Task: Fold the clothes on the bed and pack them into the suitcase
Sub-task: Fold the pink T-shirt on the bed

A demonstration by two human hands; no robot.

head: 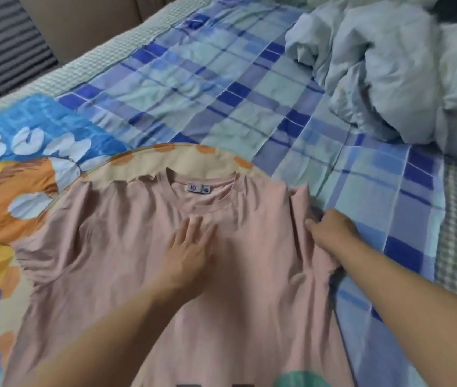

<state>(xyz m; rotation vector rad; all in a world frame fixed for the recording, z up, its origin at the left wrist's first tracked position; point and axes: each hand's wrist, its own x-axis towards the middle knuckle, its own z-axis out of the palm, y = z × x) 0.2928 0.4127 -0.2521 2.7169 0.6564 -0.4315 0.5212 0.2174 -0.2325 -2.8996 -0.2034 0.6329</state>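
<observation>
Bedding fills nearly the whole view: the bed [221, 88] is covered by a blue and pale green checked sheet [193, 88], and a strip of waffle-textured mattress cover [110, 43] is seen along its far edge. At the far left, a dark striped fabric [1, 43] is seen beyond the bed. On the near left of the bed a cartoon-printed blanket [12, 152] in blue, orange and yellow is spread, with large white letters on it.

A pink T-shirt [110, 247] is laid flat and face up across that blanket and the checked sheet, its collar pointing away and a small blue label [198, 188] visible inside the neck. Part of a green and dark print is visible at its lower edge. The left hand [186, 255] is pressed flat on the chest of the shirt just below the collar, fingers straight and slightly spread. The right hand [330, 230] is set at the shirt's right shoulder, where the sleeve fabric is bunched and pinched between its curled fingers and thumb. The hands are held apart.

At the upper right, a crumpled pale blue duvet [389, 68] is heaped on the bed. No container is in view.
</observation>
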